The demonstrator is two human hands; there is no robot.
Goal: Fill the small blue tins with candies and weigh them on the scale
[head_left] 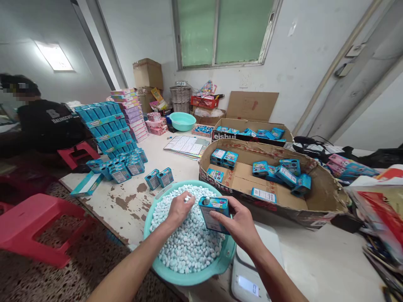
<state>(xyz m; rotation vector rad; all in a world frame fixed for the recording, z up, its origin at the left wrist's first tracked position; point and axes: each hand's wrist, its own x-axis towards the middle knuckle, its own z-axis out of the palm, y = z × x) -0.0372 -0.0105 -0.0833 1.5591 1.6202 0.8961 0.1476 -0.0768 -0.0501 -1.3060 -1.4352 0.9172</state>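
Observation:
A teal basin (229,256) full of small pale blue and white candies (185,251) sits in front of me. My left hand (181,208) is over the candies, its fingers pinched together around a few of them. My right hand (242,218) grips a small blue candy box (214,214) above the basin's right side, thumb on the front and fingers behind. The box is tilted a little, with a hole showing in its top. My left fingertips are just left of that hole, apart from the box.
A white scale (248,281) stands right of the basin. Beyond it, an open cardboard box (239,180) holds several blue boxes. Two blue boxes (160,179) stand behind the basin, with stacked ones (108,128) farther left. A red stool (40,226) and a seated person (47,113) are at left.

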